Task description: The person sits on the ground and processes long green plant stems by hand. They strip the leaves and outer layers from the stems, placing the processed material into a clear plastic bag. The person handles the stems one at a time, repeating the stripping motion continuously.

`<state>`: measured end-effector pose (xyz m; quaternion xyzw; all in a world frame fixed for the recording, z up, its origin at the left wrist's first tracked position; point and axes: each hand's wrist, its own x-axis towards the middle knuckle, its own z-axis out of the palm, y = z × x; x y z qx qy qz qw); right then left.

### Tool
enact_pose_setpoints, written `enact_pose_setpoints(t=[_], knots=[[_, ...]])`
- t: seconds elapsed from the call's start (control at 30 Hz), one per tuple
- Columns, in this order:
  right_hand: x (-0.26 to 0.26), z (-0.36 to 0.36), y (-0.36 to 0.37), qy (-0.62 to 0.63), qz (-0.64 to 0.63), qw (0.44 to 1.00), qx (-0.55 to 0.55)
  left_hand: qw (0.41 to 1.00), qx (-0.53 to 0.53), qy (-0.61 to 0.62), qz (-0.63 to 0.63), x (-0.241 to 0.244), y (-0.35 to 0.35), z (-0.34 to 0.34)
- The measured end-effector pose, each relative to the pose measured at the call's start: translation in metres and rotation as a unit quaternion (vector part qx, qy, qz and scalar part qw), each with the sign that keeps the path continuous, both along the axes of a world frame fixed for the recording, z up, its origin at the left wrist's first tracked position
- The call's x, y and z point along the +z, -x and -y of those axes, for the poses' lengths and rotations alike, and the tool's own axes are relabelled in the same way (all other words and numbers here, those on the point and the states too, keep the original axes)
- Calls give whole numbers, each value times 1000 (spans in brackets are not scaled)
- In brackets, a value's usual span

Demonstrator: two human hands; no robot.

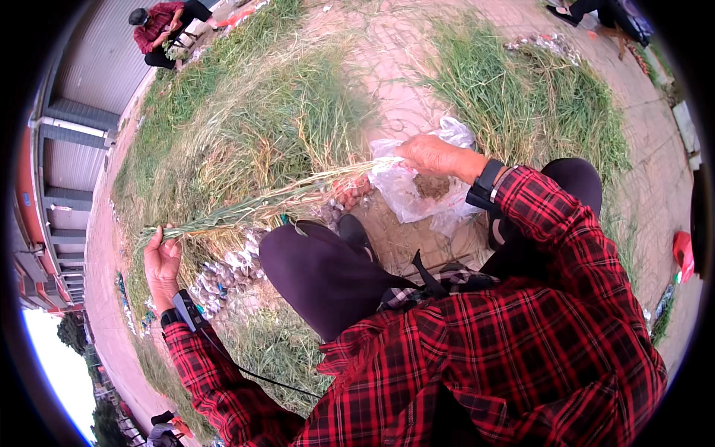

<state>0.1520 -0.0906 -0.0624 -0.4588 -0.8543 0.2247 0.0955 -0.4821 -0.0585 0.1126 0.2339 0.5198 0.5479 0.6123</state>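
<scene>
A long bundle of grass-like plants [262, 207] is stretched across in front of me, above my knee. Its green leafy tips are pinched between the thumb and fingers of my left hand [162, 265]. At the other end, my right hand [430, 153] closes around the pale stems; their very ends are hidden by the fingers. Below my right hand a clear plastic sheet or bag [399, 193] lies on the paving, with brown soil-like matter [433, 186] on it. Close to my shoe is a cluster of small reddish wrapped bundles [352, 189].
Heaps of cut grass [268, 112] spread at left, with another heap [525, 95] at upper right. Many small plastic-wrapped bundles [223, 276] lie beside my knee. A seated person [162, 28] handles plants at upper left; another person's legs [609, 17] show at upper right.
</scene>
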Motion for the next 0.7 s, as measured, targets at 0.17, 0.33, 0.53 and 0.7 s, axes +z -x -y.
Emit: enact_pose_setpoints(t=[0.17,0.33,0.53,0.7], knots=[[-39,-13,69,113,-153,982,11,998,51,30,3,-10,75,-3],[-99,-25,127,141,-173,974,43,989,49,70,-121,13,96,-90],[-145,-50,161,392,-437,809,-24,975,-32,3,-221,76,-1,-287],[-149,-103,143,454,-579,672,-79,969,-119,-83,-199,69,-202,-436]])
